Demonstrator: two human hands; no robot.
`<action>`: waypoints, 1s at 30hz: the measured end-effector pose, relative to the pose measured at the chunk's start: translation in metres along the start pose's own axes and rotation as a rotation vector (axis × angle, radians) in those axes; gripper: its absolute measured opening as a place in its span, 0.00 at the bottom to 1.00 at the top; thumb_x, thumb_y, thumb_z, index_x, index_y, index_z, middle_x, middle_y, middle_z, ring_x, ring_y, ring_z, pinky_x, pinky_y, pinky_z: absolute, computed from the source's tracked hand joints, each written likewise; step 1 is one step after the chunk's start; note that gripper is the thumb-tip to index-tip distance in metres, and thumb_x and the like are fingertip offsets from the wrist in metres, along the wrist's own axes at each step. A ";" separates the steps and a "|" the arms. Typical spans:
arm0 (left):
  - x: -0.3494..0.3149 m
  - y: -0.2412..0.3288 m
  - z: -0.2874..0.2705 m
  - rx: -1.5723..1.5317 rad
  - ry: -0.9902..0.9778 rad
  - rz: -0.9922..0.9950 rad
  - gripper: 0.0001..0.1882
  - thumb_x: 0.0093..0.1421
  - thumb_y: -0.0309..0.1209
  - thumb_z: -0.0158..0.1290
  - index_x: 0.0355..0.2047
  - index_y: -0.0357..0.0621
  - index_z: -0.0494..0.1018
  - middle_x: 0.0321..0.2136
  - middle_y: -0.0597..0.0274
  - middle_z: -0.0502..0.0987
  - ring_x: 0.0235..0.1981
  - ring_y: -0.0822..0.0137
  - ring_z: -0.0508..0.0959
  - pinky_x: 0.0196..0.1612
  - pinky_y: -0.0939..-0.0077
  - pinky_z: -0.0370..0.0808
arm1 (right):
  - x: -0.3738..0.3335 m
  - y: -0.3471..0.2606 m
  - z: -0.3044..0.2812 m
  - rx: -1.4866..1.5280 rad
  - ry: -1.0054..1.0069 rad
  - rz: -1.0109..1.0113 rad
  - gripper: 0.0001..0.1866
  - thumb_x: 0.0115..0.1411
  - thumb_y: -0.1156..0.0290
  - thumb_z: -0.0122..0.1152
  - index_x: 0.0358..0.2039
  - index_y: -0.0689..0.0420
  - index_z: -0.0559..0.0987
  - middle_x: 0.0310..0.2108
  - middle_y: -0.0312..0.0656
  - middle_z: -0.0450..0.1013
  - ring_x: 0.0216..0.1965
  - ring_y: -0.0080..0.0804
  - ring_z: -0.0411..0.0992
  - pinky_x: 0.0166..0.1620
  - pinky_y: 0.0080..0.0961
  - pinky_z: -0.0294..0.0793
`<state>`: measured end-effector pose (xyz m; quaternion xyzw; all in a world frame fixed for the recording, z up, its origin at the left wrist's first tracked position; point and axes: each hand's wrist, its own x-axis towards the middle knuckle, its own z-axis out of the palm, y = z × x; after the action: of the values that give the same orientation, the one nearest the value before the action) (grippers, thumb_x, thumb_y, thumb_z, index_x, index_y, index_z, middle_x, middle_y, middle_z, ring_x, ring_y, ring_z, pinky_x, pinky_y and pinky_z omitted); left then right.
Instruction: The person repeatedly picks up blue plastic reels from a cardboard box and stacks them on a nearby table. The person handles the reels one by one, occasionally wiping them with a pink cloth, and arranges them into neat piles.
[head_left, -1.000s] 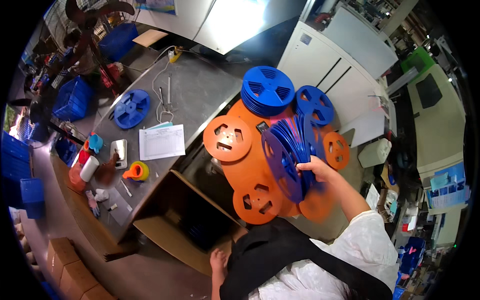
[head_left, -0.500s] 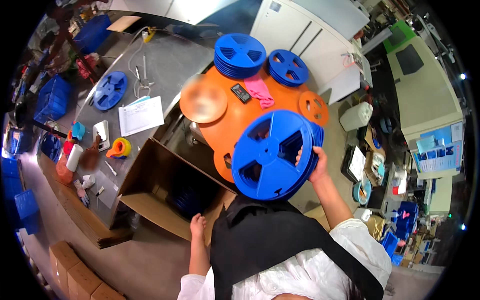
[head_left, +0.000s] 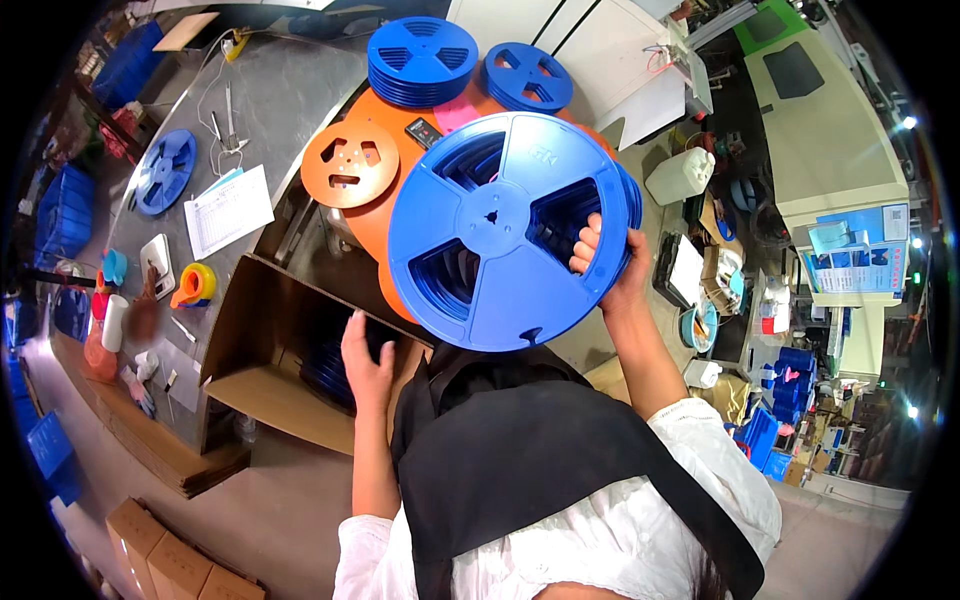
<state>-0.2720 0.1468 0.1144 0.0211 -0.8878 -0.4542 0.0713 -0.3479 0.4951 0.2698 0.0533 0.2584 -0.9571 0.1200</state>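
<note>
My right hand grips a thick stack of blue plastic reels at its right side. The fingers reach through a window in the reels, and the thumb side lies on the outer rim. The stack is held up in front of my chest, tilted so its flat face shows. My left hand is raised with the thumb apart from the fingers, holding nothing. It is over the edge of an open cardboard box, and more blue reels lie in the shadow inside that box.
Behind the held stack, orange reels cover a surface bearing two more blue reel stacks and a small black device. On the grey metal table at left lie a paper sheet, tape rolls and a blue reel.
The held reel stack has come up and nearer, its face turned more toward me. My left hand has risen, and its fingers have opened from a curl. The whole view has shifted.
</note>
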 end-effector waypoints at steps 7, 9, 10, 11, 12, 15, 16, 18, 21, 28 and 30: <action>0.038 0.083 -0.015 0.086 -0.348 0.542 0.29 0.42 0.25 0.62 0.49 0.44 0.70 0.49 0.55 0.72 0.54 0.52 0.70 0.55 0.62 0.69 | 0.002 0.005 -0.006 0.079 -0.060 0.066 0.19 0.53 0.56 0.56 0.35 0.59 0.70 0.21 0.35 0.59 0.23 0.27 0.58 0.28 0.25 0.61; 0.040 0.083 -0.018 0.083 -0.420 0.568 0.25 0.43 0.24 0.60 0.46 0.44 0.71 0.46 0.56 0.73 0.52 0.53 0.71 0.52 0.64 0.72 | -0.005 0.004 -0.010 0.048 0.039 0.058 0.20 0.54 0.55 0.56 0.38 0.60 0.71 0.23 0.37 0.63 0.24 0.29 0.62 0.30 0.26 0.64; 0.038 0.083 -0.022 0.073 -0.477 0.558 0.24 0.44 0.24 0.60 0.45 0.43 0.71 0.45 0.56 0.73 0.52 0.53 0.72 0.52 0.64 0.72 | -0.008 0.006 -0.010 0.036 0.089 0.055 0.21 0.54 0.55 0.56 0.39 0.61 0.71 0.24 0.38 0.65 0.25 0.30 0.63 0.30 0.27 0.66; 0.034 0.083 -0.026 0.063 -0.536 0.548 0.23 0.44 0.24 0.59 0.44 0.43 0.71 0.44 0.57 0.73 0.51 0.54 0.72 0.51 0.64 0.73 | -0.013 0.009 -0.004 -0.066 0.209 0.015 0.22 0.57 0.53 0.57 0.40 0.60 0.69 0.25 0.35 0.63 0.24 0.27 0.61 0.30 0.25 0.64; 0.029 0.084 -0.029 0.107 -0.565 0.571 0.23 0.46 0.24 0.58 0.45 0.44 0.70 0.46 0.56 0.73 0.51 0.55 0.72 0.50 0.65 0.74 | -0.019 0.010 -0.008 -0.102 0.277 0.002 0.23 0.58 0.53 0.56 0.41 0.61 0.69 0.27 0.37 0.65 0.26 0.29 0.63 0.31 0.27 0.66; 0.006 0.068 -0.024 0.081 -0.539 0.534 0.22 0.50 0.21 0.54 0.47 0.46 0.70 0.48 0.54 0.74 0.48 0.54 0.75 0.47 0.65 0.75 | -0.040 0.019 -0.021 -0.165 0.418 -0.044 0.24 0.61 0.51 0.53 0.44 0.62 0.71 0.35 0.44 0.73 0.32 0.37 0.73 0.39 0.35 0.75; 0.001 0.066 -0.026 0.016 -0.553 0.449 0.21 0.51 0.20 0.53 0.47 0.45 0.70 0.46 0.53 0.75 0.47 0.53 0.76 0.46 0.66 0.75 | -0.049 0.021 -0.023 -0.175 0.421 -0.035 0.24 0.61 0.51 0.53 0.44 0.61 0.71 0.35 0.44 0.73 0.32 0.37 0.73 0.39 0.34 0.75; -0.006 0.063 -0.032 -0.107 -0.579 0.276 0.19 0.52 0.18 0.50 0.45 0.42 0.71 0.43 0.51 0.77 0.44 0.53 0.77 0.45 0.67 0.76 | -0.068 0.023 -0.028 -0.194 0.427 -0.018 0.23 0.61 0.52 0.53 0.44 0.61 0.71 0.35 0.44 0.73 0.31 0.37 0.74 0.39 0.34 0.75; -0.016 0.043 -0.043 -0.437 -0.639 -0.096 0.12 0.59 0.18 0.48 0.43 0.38 0.73 0.39 0.54 0.79 0.41 0.59 0.80 0.46 0.74 0.75 | -0.104 0.019 -0.046 -0.138 0.479 -0.037 0.20 0.60 0.54 0.55 0.40 0.60 0.71 0.27 0.39 0.69 0.29 0.32 0.69 0.37 0.34 0.73; -0.044 0.022 -0.044 -1.282 -0.612 -0.559 0.09 0.58 0.24 0.54 0.39 0.37 0.71 0.36 0.52 0.77 0.41 0.57 0.79 0.46 0.63 0.77 | -0.209 0.021 -0.081 -0.094 0.680 -0.191 0.18 0.63 0.54 0.50 0.39 0.58 0.70 0.24 0.35 0.65 0.25 0.27 0.64 0.34 0.31 0.69; -0.051 0.021 -0.030 -1.335 -0.639 -0.547 0.09 0.58 0.25 0.54 0.40 0.38 0.71 0.36 0.51 0.77 0.41 0.57 0.79 0.47 0.60 0.77 | -0.242 0.025 -0.090 -0.066 0.674 -0.242 0.18 0.63 0.54 0.49 0.39 0.58 0.70 0.23 0.35 0.65 0.24 0.27 0.64 0.34 0.31 0.69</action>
<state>-0.2163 0.1397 0.1433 0.0599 -0.3679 -0.8767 -0.3041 -0.1038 0.5684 0.2202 0.3312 0.3187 -0.8841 -0.0846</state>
